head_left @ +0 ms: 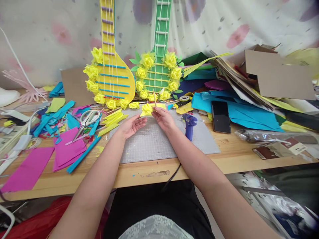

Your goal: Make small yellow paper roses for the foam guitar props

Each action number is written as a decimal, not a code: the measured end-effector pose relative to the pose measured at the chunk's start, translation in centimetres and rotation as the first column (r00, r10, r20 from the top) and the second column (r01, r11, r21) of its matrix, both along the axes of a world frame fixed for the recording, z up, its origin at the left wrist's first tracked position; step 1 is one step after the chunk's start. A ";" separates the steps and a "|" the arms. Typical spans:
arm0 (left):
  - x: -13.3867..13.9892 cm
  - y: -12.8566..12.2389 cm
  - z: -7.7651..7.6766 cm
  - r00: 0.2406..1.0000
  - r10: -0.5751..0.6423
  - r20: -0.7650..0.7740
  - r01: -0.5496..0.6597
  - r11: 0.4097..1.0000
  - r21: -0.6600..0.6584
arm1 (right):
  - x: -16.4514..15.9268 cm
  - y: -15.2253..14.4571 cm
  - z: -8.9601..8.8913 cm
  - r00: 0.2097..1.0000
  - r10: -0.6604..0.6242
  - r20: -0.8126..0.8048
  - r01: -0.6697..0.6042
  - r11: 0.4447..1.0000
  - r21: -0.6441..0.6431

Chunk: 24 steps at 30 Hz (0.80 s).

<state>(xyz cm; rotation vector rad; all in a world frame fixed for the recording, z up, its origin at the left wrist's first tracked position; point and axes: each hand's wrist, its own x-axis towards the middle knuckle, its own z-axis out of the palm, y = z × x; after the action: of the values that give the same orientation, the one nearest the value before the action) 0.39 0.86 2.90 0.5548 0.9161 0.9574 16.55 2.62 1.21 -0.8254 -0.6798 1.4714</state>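
Note:
My right hand [163, 119] pinches a thin pale stick [154, 99] that points upward. Just left of its fingertips is a yellow paper flower [147, 109]; whether the fingers touch it I cannot tell. My left hand [133, 126] lies palm up below the flower, fingers loosely stretched and nothing in them. Both hands are over a grey cutting mat [149, 146]. Behind them stand a yellow paper instrument [119, 74] and a green one [157, 73], each edged with yellow paper roses. A blue glue gun [189, 125] is upright right of my right hand.
Folded yellow paper strips [113, 121], scissors [88, 119] and pink paper sheets [68, 146] lie on the left. To the right are a black phone [221, 117], blue paper [249, 111] and stacked cardboard [276, 73]. A dark cord [173, 175] hangs over the table's front edge.

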 end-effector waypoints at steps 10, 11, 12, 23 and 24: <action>-0.2 0.2 -0.2 0.998 0.057 0.026 -0.056 0.997 -0.045 | -0.1 -0.2 0.2 0.998 0.023 0.057 -0.024 1.000 0.017; -0.2 0.2 -0.2 0.998 0.056 0.027 -0.055 0.997 -0.048 | -0.1 -0.2 0.2 0.998 0.027 0.064 -0.028 0.999 0.020; -0.2 0.1 -0.1 0.998 0.053 0.029 -0.052 0.997 -0.051 | -0.1 -0.2 0.2 0.997 0.031 0.067 -0.033 0.999 0.026; 0.2 -0.3 0.1 0.992 0.106 -0.069 -0.096 0.987 0.129 | -0.1 -0.4 0.2 0.999 0.052 -0.008 -0.053 0.998 -0.031; 0.4 -0.3 0.0 0.984 0.141 -0.111 -0.119 0.974 0.191 | -0.1 -0.3 0.1 0.998 0.051 -0.022 -0.052 0.997 -0.059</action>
<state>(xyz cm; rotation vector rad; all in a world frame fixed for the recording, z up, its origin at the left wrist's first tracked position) 0.78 0.54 2.91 0.7243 0.9898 1.1441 16.42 2.32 1.30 -0.8427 -0.6491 1.5510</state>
